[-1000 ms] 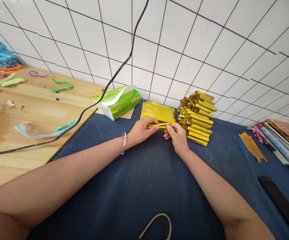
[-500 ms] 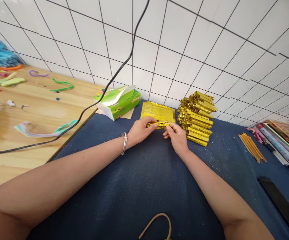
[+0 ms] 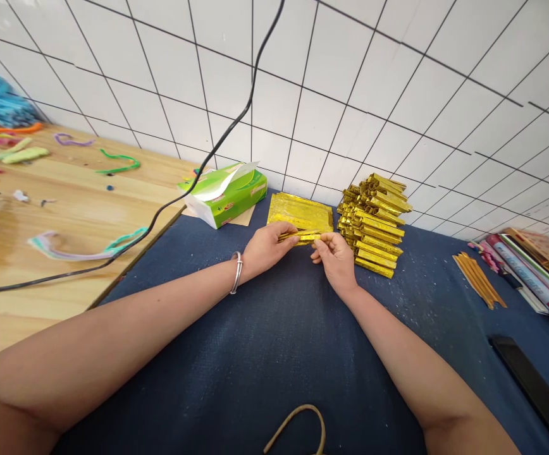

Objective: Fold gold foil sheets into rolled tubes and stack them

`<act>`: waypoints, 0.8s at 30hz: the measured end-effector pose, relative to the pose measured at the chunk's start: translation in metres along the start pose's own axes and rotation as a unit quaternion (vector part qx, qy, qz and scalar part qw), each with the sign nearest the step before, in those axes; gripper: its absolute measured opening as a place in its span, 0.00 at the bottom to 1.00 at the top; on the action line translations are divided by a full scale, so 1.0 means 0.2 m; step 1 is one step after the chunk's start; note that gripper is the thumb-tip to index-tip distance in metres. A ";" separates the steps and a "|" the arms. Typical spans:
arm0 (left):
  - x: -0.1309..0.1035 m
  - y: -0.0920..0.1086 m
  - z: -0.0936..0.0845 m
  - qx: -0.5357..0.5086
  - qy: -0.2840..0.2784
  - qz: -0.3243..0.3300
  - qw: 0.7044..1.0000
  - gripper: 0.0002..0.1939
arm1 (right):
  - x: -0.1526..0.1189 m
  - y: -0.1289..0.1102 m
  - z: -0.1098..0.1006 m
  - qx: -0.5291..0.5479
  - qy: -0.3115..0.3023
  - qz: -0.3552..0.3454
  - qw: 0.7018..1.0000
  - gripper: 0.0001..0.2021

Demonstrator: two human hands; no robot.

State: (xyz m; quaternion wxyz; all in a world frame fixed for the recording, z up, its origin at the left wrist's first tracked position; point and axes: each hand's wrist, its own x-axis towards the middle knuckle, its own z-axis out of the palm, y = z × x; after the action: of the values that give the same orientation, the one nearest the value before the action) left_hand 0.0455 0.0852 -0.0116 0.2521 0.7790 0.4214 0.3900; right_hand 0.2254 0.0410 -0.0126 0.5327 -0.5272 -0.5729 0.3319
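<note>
Matte tabletop (image 3: 255,354) beneath shiny gold strips (image 3: 309,237).

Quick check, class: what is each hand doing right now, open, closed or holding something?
Left hand: closed, holding gold strips by their left end.
Right hand: closed, pinching at their right end.
</note>
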 end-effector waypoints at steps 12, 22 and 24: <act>0.01 -0.01 0.00 0.028 0.000 -0.003 1.000 0.09 | 0.00 0.00 0.00 -0.008 -0.008 -0.006 1.000 0.13; 0.00 -0.01 0.00 0.014 -0.007 0.009 1.000 0.09 | 0.01 -0.01 -0.01 -0.003 -0.008 0.005 1.000 0.14; 0.00 -0.01 0.00 0.010 -0.005 0.010 1.000 0.10 | 0.01 -0.01 -0.01 -0.002 -0.006 0.007 1.000 0.15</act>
State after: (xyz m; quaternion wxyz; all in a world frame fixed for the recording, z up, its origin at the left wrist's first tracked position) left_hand 0.0452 0.0864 -0.0127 0.2425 0.7874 0.4165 0.3843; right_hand 0.2279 0.0417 -0.0105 0.5260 -0.5301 -0.5728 0.3379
